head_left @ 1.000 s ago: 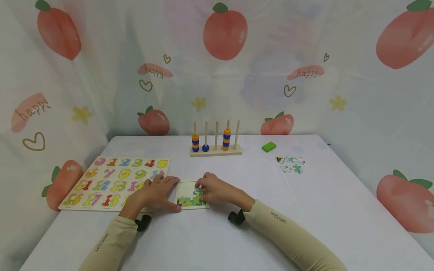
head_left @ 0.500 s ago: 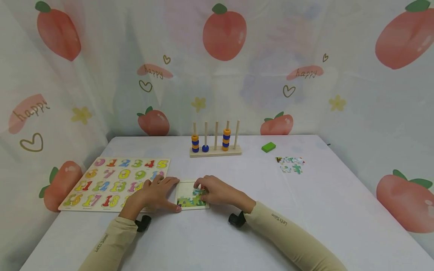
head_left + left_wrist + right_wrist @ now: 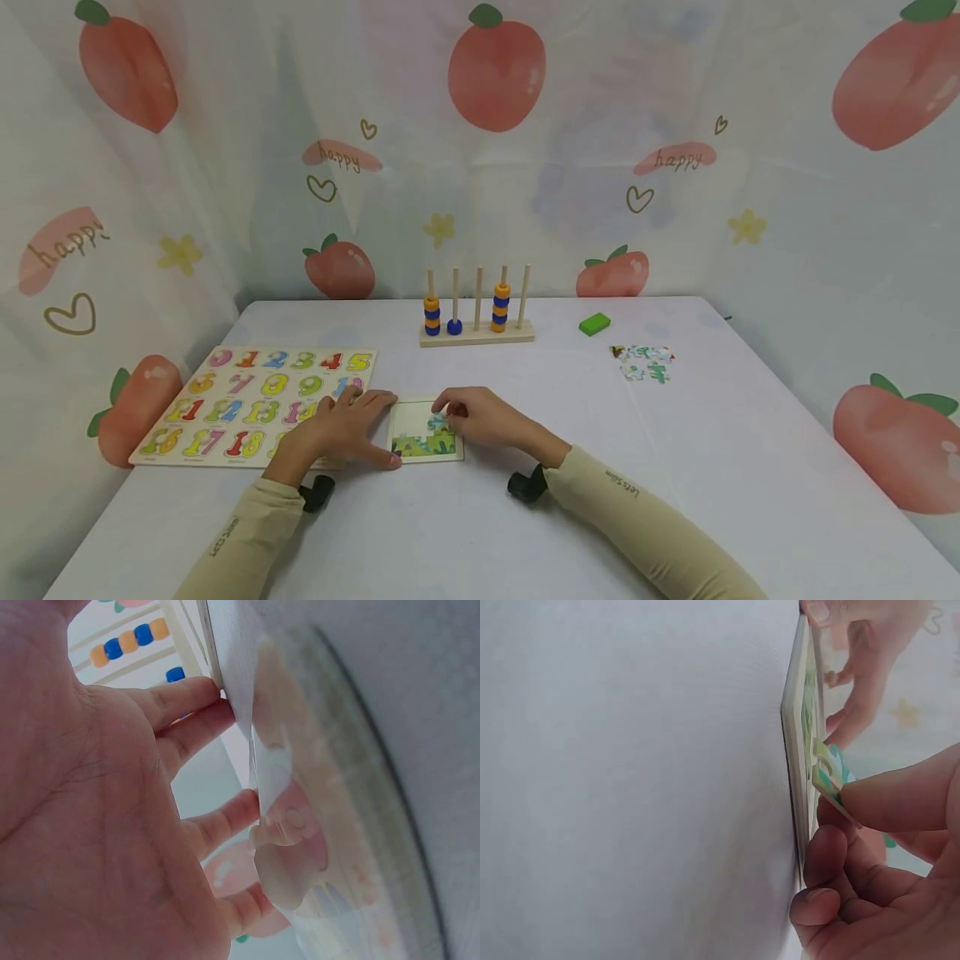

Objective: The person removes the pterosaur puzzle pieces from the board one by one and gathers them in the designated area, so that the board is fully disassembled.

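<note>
A small square jigsaw tray (image 3: 412,413) lies in the middle of the table, its lower strip filled with green pieces and its upper part bare. My right hand (image 3: 480,417) pinches a jigsaw piece (image 3: 829,776) between thumb and finger; the right wrist view shows it tilted over the tray, green and light blue. My left hand (image 3: 347,432) has its fingers spread, thumb at the tray's lower left corner and fingertips along its left side. Part of that hand lies over the number board (image 3: 142,457), hiding some of the board's right side.
Several loose jigsaw pieces (image 3: 657,373) lie at the right. Behind the tray stands a wooden peg stand (image 3: 480,337) with blue and orange beads on some pegs. A green block (image 3: 596,324) is to the right of the stand. A printed curtain (image 3: 405,108) backs the table.
My right hand has lifted slightly and turned, and the jigsaw piece in its fingers now shows tilted over the tray. My left hand stays in place.
</note>
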A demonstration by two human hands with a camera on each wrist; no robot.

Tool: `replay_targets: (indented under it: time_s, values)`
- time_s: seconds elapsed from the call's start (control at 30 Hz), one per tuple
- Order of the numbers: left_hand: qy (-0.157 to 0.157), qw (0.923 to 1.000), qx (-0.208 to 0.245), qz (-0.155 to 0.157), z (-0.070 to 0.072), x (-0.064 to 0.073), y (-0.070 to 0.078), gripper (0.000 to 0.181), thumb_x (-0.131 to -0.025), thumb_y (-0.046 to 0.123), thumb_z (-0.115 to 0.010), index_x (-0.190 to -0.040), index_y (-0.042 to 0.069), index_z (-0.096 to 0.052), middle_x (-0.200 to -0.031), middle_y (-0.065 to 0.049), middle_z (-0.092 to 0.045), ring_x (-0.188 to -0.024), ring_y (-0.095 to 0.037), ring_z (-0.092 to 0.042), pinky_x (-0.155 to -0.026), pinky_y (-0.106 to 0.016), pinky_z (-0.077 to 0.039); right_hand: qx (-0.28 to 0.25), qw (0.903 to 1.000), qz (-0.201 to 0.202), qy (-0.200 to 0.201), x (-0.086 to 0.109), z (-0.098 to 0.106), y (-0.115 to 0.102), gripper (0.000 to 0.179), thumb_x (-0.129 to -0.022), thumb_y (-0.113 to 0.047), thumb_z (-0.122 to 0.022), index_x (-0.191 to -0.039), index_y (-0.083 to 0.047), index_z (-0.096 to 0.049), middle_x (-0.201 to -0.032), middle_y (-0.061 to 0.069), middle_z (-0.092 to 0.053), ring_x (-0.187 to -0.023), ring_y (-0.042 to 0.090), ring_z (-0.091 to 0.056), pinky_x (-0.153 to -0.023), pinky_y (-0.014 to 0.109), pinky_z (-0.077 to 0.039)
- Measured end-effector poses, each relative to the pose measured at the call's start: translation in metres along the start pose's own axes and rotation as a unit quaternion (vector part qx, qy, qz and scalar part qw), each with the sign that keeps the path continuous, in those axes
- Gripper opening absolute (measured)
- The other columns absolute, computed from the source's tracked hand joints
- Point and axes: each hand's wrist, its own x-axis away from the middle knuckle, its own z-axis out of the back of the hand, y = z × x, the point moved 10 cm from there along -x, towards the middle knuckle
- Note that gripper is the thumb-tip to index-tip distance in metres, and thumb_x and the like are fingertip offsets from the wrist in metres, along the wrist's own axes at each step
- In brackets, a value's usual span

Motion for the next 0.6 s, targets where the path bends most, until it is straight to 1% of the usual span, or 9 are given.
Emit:
replay_targets:
  time_s: [0.2,0.33,0.47,0.6]
  values:
    - [-0.002,1.0,0.002,0.0,0.0,0.002,0.001,0.108,-0.078,0.065,-0.088,-0.164,0.016,-0.043,-0.168,-0.011,-0.04,-0.158,-0.049,-0.015,-0.118,-0.078,-0.017,-0.023,0.9994,-0.025,0.009,0.003,0.005,0.009,0.024,-0.102,0.001,-0.061,-0.122,-0.005,-0.074,-0.095,-0.001,-0.066,-0.085,0.013,-0.056,-0.076,0.028,-0.05]
    - [-0.014,0.9999,0.001,-0.001,0.003,0.007,0.006,0.108,-0.08,0.065,-0.086,-0.165,0.015,-0.042,-0.169,-0.012,-0.038,-0.158,-0.049,-0.014,-0.118,-0.077,-0.016,-0.03,0.9988,-0.036,0.016,0.006,0.009,0.014,0.024,-0.102,0.001,-0.061,-0.121,-0.006,-0.075,-0.096,-0.002,-0.066,-0.086,0.014,-0.056,-0.076,0.028,-0.05]
    - [-0.022,0.9997,0.0,-0.002,0.009,0.012,0.013,0.106,-0.082,0.065,-0.085,-0.164,0.014,-0.042,-0.169,-0.014,-0.037,-0.157,-0.05,-0.016,-0.118,-0.077,-0.018,-0.04,0.9977,-0.05,0.024,0.01,0.016,0.019,0.025,-0.102,0.0,-0.061,-0.121,-0.006,-0.075,-0.096,-0.001,-0.066,-0.086,0.015,-0.057,-0.076,0.029,-0.049]
    - [-0.019,0.9998,0.0,-0.003,0.012,0.015,0.015,0.105,-0.082,0.064,-0.086,-0.164,0.014,-0.043,-0.168,-0.014,-0.039,-0.157,-0.049,-0.018,-0.118,-0.077,-0.019,-0.05,0.9967,-0.054,0.033,0.015,0.023,0.024,0.024,-0.102,-0.001,-0.061,-0.121,-0.005,-0.075,-0.096,0.0,-0.066,-0.087,0.016,-0.056,-0.077,0.03,-0.049]
